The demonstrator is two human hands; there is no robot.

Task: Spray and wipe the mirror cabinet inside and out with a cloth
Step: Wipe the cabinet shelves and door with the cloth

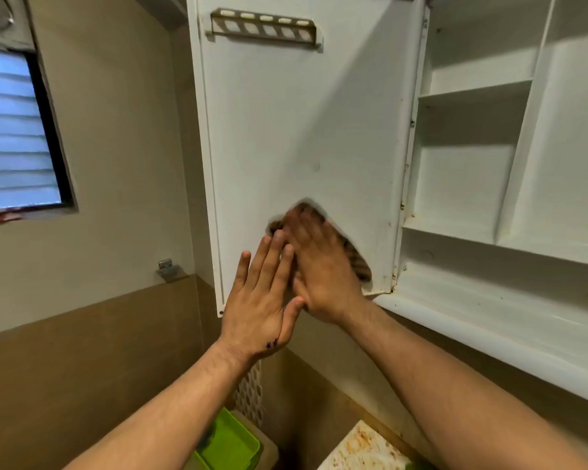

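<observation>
The white cabinet door (296, 113) stands swung open, its inner face toward me. My right hand (319, 266) lies flat with straight fingers on a brown striped cloth (357, 259), pressing it against the lower part of the door; the hand is blurred. My left hand (262, 300) rests beside it with straight fingers against the door's lower left. To the right is the open cabinet body (489, 164) with white shelves and upright dividers.
A slotted holder rail (265, 28) is fixed near the door's top. A louvred window (17, 130) is on the left wall. Below are a green lid (231, 442), a perforated white basket (250, 391) and a stained speckled surface (364, 449).
</observation>
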